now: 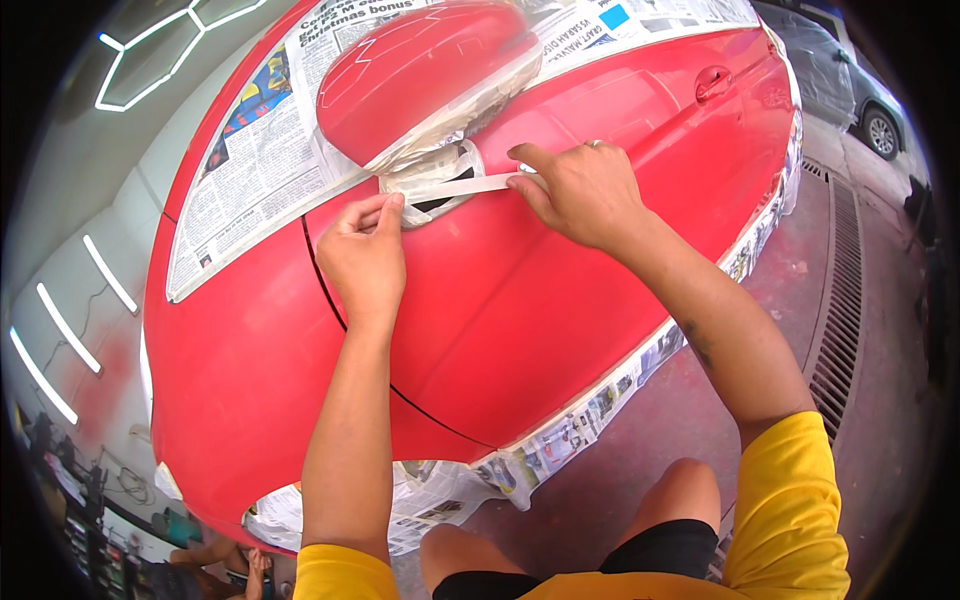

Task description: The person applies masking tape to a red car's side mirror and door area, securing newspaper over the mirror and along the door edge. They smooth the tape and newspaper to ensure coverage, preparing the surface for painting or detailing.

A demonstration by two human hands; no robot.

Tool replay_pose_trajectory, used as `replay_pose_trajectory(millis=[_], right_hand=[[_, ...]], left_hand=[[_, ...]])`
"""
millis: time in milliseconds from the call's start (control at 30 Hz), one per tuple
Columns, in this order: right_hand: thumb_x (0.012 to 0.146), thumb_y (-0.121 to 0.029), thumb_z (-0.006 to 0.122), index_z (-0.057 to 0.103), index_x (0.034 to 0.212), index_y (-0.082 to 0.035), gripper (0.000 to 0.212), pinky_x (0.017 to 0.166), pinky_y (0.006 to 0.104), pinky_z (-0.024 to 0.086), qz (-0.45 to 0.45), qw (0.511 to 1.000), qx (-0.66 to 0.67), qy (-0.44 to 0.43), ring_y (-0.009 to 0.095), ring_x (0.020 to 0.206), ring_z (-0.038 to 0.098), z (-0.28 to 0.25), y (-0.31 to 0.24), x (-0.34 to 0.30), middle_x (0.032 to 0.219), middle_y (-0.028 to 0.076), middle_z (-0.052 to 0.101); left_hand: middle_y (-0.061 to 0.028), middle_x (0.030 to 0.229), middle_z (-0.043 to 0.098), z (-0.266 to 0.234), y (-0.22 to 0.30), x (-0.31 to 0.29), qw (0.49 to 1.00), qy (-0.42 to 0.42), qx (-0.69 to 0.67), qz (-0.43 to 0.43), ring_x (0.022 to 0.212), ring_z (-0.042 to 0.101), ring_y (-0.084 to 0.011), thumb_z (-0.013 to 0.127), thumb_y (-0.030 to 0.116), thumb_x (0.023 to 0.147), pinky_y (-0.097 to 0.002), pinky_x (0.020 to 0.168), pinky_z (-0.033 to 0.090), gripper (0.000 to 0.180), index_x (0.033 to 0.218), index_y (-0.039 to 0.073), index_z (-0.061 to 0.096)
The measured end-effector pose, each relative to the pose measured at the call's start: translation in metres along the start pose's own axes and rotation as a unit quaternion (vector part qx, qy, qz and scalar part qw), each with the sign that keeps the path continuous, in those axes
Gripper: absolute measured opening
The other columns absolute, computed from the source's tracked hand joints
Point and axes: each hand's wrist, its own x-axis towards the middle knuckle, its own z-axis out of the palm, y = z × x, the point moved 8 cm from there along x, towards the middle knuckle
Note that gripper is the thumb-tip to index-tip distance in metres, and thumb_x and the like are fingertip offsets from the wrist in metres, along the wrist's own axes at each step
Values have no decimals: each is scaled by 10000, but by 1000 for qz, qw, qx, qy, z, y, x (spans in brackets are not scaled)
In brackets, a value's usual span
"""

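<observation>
A strip of pale masking tape (462, 187) is stretched between my hands, just below the base of a red side mirror (425, 75). My left hand (365, 255) pinches one end between thumb and fingertips. At the other end, my right hand (590, 195) grips the tape with thumb and fingers; a small rounded piece, perhaps the roll, shows there, mostly hidden. Behind the strip, the mirror mount (430, 175) is wrapped in tape, with dark gaps showing. Both hands are close to the glossy red car door (540, 290).
Newspaper (250, 200) masks the windows, and more newspaper skirts the lower edge (600, 405). A red door handle (713, 84) is at upper right. A floor grate (840, 300) runs along the right, near a parked vehicle (870, 100). Another person's hands (257, 570) show at bottom left.
</observation>
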Motion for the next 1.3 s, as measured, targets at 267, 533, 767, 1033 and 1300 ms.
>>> replay_pose_trajectory(millis=[267, 533, 767, 1033, 1300], right_hand=[[1030, -354, 662, 738, 1080, -123, 248, 606, 505, 543, 9, 1000, -10, -6, 359, 642, 716, 4, -4, 6, 684, 130, 717], [994, -288, 693, 759, 1016, -106, 195, 641, 493, 580, 19, 997, -38, -62, 353, 729, 766, 18, -6, 32, 772, 153, 761], [911, -243, 762, 774, 923, -103, 142, 687, 469, 600, 13, 997, -32, -73, 322, 813, 790, 22, -9, 48, 831, 122, 788], [879, -212, 758, 778, 900, -104, 112, 707, 446, 608, 25, 994, -25, -101, 318, 830, 792, 16, -7, 49, 858, 117, 792], [952, -286, 724, 793, 914, -107, 196, 706, 438, 612, 83, 996, -21, -22, 307, 822, 800, 7, 3, 22, 851, 119, 799]], left_hand=[[-252, 1451, 640, 11, 30, -61, 864, 31, 279, 418, 1332, 637, -332, 769, 173, 988, -443, 1110, 492, 673, 1550, -70, 490], [-284, 1781, 187, 54, 7, -69, 835, -38, 435, 335, 1640, 197, -466, 731, 477, 986, -604, 1263, 251, 964, 1678, -44, 307], [-186, 1366, 548, 79, 37, -72, 762, -24, 477, 437, 1240, 509, -338, 761, 495, 947, -469, 995, 388, 798, 1606, 104, 536], [-73, 1024, 562, 116, 60, -62, 659, -104, 589, 457, 954, 559, -238, 744, 584, 940, -408, 865, 415, 874, 1535, -30, 560], [-49, 1072, 596, 141, 55, -62, 524, -144, 692, 476, 961, 590, -196, 711, 741, 869, -378, 849, 448, 1042, 1508, -70, 568]])
